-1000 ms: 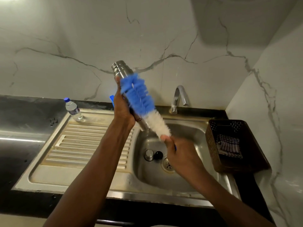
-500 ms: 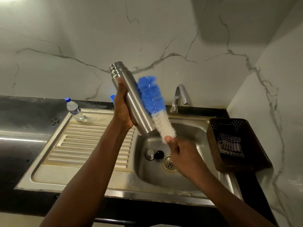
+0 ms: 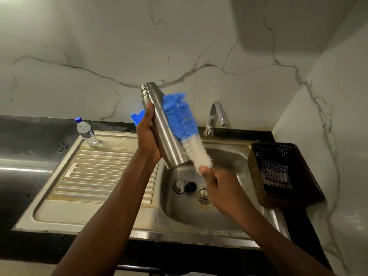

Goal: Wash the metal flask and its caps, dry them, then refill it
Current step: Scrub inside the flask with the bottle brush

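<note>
My left hand point(image 3: 148, 136) grips the steel flask point(image 3: 163, 128) by its middle and holds it tilted above the sink basin point(image 3: 229, 162), open mouth up and to the left. My right hand point(image 3: 217, 184) grips the handle of a blue and white bottle brush point(image 3: 184, 124). The bristles lie against the flask's right side. Two caps rest on the basin floor beside the drain point(image 3: 203, 198): a steel cap point(image 3: 179, 185) and a black cap point(image 3: 191, 185).
A curved tap point(image 3: 216, 116) stands behind the basin. A small plastic water bottle point(image 3: 86, 132) stands at the back left of the ribbed draining board point(image 3: 99, 176). A dark basket point(image 3: 282, 176) with a checked cloth point(image 3: 275, 174) sits right. A blue object point(image 3: 137, 117) shows behind my left hand.
The brush has moved from across the front of the flask to its right side. The flask has stayed tilted in my left hand.
</note>
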Demonstrator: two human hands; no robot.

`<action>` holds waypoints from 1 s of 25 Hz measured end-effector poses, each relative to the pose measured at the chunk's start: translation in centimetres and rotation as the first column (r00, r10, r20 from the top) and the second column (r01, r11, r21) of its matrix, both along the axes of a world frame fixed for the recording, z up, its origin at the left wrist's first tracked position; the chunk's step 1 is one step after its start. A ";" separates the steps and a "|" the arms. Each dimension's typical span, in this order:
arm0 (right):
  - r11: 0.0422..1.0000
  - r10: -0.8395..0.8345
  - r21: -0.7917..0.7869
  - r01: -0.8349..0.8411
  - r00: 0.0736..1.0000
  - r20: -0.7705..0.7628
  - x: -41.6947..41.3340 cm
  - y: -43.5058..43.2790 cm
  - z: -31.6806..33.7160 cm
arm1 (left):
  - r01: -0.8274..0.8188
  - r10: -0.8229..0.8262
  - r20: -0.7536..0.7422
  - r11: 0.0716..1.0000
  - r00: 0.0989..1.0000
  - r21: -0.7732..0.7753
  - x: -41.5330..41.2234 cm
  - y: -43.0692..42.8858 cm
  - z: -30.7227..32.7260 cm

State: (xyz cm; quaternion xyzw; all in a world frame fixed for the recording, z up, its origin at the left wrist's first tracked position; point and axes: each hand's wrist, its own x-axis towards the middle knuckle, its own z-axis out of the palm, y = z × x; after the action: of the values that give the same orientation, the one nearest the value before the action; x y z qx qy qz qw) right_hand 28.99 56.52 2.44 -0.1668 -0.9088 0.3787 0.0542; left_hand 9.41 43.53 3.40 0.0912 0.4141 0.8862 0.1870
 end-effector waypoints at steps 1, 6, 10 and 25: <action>1.000 -0.012 -0.022 0.012 1.000 0.008 -0.1 0.0 -0.2 | -0.006 0.006 0.021 1.000 1.000 -0.005 0.1 0.0 -0.4; 0.996 -0.029 0.080 0.038 0.994 -0.109 -5.9 1.0 3.6 | -0.043 0.047 0.080 0.997 0.996 -0.061 1.1 0.8 -0.4; 0.999 -0.033 0.001 0.033 0.999 0.015 -2.1 0.5 0.8 | 0.056 -0.056 0.008 0.998 0.998 0.002 0.2 0.1 0.5; 0.998 -0.035 0.047 0.038 0.998 -0.061 -3.3 0.2 1.6 | -0.003 0.004 0.021 0.999 1.000 -0.035 0.6 1.9 -2.2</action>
State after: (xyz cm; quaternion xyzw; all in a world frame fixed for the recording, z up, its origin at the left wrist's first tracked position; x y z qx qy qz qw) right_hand 25.72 56.67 4.08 -0.1705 -0.9123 0.3607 0.0925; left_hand 10.03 45.44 1.19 0.0780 0.4276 0.8801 0.1913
